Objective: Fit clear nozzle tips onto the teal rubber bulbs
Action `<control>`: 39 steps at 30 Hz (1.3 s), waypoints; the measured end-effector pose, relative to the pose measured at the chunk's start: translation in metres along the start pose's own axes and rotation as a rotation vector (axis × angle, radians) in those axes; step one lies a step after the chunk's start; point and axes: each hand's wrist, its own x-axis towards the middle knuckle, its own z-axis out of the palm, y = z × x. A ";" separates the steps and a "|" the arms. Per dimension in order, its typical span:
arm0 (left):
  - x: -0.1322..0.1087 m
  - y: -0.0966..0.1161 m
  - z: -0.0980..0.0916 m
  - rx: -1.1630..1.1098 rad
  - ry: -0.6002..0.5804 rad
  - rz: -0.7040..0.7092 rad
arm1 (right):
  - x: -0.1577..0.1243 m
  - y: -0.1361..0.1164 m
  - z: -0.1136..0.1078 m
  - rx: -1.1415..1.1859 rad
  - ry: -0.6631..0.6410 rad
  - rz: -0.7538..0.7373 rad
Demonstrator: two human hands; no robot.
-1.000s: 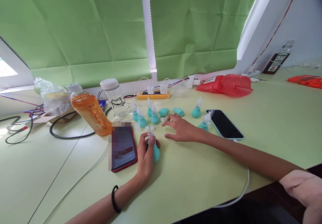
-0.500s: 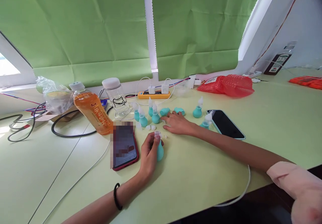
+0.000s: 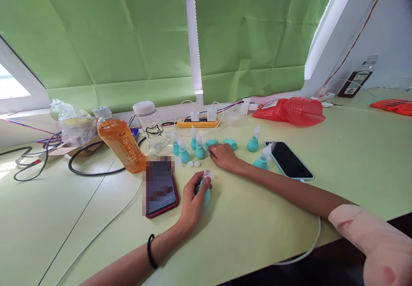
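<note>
My left hand (image 3: 192,202) is wrapped round a teal bulb nasal aspirator (image 3: 207,196), held upright just over the table with a clear collar at its top and no pointed tip on it. Farther forward, my right hand (image 3: 224,157) rests on the table with curled fingers pressed together; whatever they pinch is hidden. Beyond its fingertips lie two loose teal bulbs (image 3: 230,143). Several assembled aspirators with translucent pointed tips (image 3: 200,148) stand to the left, and two more (image 3: 252,141) stand to the right. Small white round pieces (image 3: 193,164) lie between my hands.
A phone in a red case (image 3: 162,191) lies left of my left hand, behind it an orange drink bottle (image 3: 120,142) and a clear bottle (image 3: 150,125). Another phone (image 3: 291,161) lies beyond my right forearm. At the back are a power strip (image 3: 197,123) and a red bag (image 3: 289,110).
My right hand has drawn its spread fingers together into a curl, at nearly the same spot. My left hand has shifted slightly right with the aspirator, whose clear collar now tilts a little.
</note>
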 end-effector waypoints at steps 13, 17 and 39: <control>-0.001 0.000 0.000 0.073 -0.025 0.001 | -0.035 0.006 -0.052 1.235 -0.162 -0.078; 0.000 -0.001 0.000 0.107 -0.031 0.006 | -0.036 0.003 -0.051 1.366 -0.319 -0.091; -0.008 0.000 0.002 0.237 0.044 0.177 | -0.049 -0.008 -0.037 1.468 -0.263 0.080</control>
